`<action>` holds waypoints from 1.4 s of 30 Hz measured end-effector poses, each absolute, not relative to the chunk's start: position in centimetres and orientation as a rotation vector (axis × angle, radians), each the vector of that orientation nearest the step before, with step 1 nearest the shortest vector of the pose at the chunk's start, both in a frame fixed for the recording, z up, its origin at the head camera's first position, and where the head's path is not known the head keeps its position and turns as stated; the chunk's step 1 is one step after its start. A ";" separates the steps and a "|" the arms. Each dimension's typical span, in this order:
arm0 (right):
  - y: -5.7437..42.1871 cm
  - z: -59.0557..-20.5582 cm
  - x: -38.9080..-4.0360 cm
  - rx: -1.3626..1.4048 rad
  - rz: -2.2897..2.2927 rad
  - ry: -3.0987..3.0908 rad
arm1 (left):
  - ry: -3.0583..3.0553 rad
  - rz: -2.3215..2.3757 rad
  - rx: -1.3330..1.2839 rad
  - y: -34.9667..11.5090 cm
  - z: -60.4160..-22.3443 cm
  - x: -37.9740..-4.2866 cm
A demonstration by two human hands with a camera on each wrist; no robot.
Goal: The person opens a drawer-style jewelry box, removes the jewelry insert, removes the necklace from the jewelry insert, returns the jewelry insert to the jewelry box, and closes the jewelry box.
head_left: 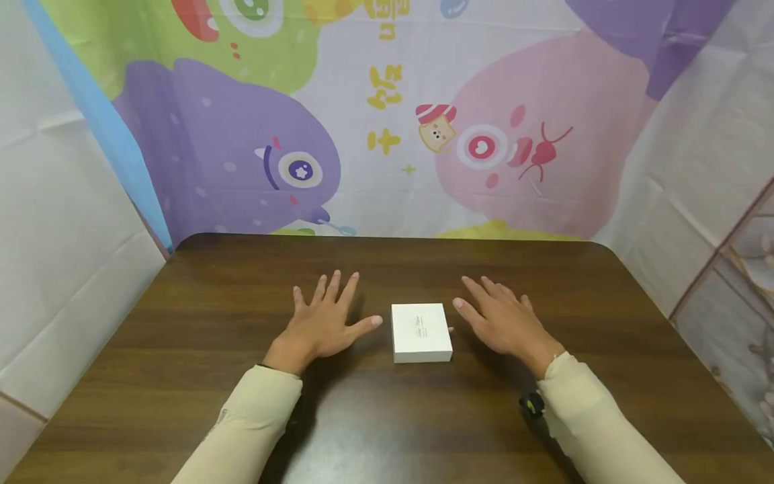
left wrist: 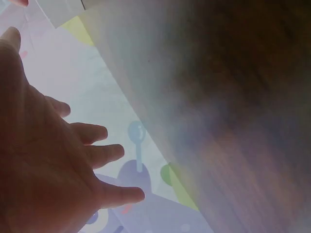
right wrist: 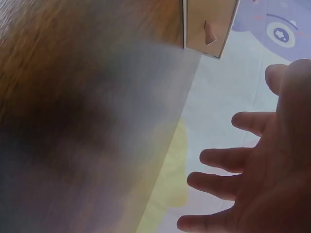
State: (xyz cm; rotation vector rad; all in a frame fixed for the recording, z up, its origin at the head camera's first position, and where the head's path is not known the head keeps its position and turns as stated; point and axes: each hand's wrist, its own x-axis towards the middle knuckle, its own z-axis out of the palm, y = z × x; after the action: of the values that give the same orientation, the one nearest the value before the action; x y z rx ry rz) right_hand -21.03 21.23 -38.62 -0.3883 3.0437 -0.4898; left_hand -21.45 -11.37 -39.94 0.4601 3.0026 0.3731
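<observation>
A small white square box with fine printed lettering on its lid lies on the brown wooden table. From its right side sticks a small pinkish tab, seen best in the right wrist view. To the left of the box is my left hand, fingers spread and thumb pointing toward the box without touching it. On the other side, my right hand is likewise spread, its thumb close to the box's right edge but apart from it. Neither hand holds anything.
Behind the table's far edge hangs a cloth printed with cartoon monsters and yellow characters. Pale fabric walls stand to the left and right. A dark band with a small device sits at the right wrist.
</observation>
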 end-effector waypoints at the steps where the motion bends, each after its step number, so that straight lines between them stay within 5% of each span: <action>1: 21.2 -38.6 -21.0 -0.394 -0.494 3.043 | 3.007 0.373 0.466 -11.4 -39.9 -21.5; 42: 20.6 -38.4 -20.8 -0.503 -0.579 3.026 | 3.102 0.412 0.644 -10.3 -39.5 -21.2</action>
State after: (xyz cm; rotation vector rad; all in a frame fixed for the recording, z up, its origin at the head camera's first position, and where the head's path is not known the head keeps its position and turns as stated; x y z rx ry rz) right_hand -20.76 20.62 -38.37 -0.5031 3.0262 -0.5790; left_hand -21.21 -10.26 -39.49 0.6442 3.1017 0.4116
